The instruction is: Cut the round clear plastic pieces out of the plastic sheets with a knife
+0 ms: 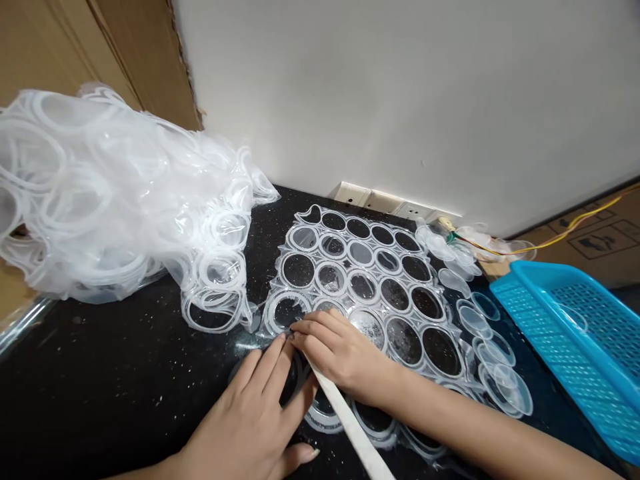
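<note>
**Head view: both hands at a perforated clear plastic sheet on a black countertop.**
Left hand, right hand: fingertips together on the sheet's near edge; clamped or only touching, cannot tell. White strip lies beneath right hand. Clear plastic cups beside sheet; blue basket further right; crumpled sheeting left.

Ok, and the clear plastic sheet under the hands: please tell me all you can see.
The clear plastic sheet is thin and see-through, a web of round holes in rows. It lies on the black speckled countertop. The left hand and right hand touch its near part, and a white strip crosses it.
</note>
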The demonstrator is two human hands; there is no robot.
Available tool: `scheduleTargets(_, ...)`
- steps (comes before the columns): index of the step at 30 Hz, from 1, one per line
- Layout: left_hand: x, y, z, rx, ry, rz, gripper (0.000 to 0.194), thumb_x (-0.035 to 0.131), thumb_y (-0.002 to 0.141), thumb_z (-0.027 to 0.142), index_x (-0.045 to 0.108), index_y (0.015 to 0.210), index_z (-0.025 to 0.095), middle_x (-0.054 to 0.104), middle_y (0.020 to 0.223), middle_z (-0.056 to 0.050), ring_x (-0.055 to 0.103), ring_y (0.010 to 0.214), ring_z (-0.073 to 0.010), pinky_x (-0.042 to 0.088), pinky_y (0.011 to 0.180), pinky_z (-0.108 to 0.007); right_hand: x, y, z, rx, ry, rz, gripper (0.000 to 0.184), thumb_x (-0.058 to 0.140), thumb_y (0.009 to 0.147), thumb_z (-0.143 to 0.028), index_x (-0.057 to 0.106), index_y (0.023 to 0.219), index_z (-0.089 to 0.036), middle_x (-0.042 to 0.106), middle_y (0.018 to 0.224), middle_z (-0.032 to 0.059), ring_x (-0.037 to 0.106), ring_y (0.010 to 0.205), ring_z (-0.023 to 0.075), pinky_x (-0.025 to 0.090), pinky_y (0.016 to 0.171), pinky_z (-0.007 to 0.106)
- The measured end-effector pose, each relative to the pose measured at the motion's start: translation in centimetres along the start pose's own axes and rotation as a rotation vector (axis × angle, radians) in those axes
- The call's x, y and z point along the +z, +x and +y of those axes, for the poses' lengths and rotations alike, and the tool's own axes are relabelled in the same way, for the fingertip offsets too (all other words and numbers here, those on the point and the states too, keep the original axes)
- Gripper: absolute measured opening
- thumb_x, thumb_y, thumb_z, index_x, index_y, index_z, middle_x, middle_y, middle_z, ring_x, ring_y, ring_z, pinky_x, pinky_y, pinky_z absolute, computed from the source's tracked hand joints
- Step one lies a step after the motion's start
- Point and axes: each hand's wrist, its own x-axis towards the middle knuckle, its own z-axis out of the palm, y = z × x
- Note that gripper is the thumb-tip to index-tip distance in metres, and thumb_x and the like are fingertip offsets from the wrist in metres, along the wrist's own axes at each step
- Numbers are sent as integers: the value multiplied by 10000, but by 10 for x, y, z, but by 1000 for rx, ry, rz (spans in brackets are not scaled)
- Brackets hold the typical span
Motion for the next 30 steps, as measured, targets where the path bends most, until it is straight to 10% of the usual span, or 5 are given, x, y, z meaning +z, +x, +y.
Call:
scheduleTargets(20, -6, 0, -1, 94, 67, -29, 794, 595, 640, 691, 467, 1270, 225, 541, 1217, -213, 454, 1142, -363, 291, 882, -470, -7, 12, 57, 118, -132, 233, 133, 413, 914, -122, 527, 845, -121, 660, 902, 124, 583, 827, 193, 467, 722, 318)
scheduleTargets(30, -6, -1, -1, 108, 117, -21, 741, 555, 686, 683, 471, 1276, 244, 538, 1232, -191, 458, 1139, -356, 275, 885, -461, -47, -24, 104, 505, -314, 375, 128, 475, 887, -215, 555, 798, -171, 683, 848, 96, 637, 775, 202, 498, 648, 324)
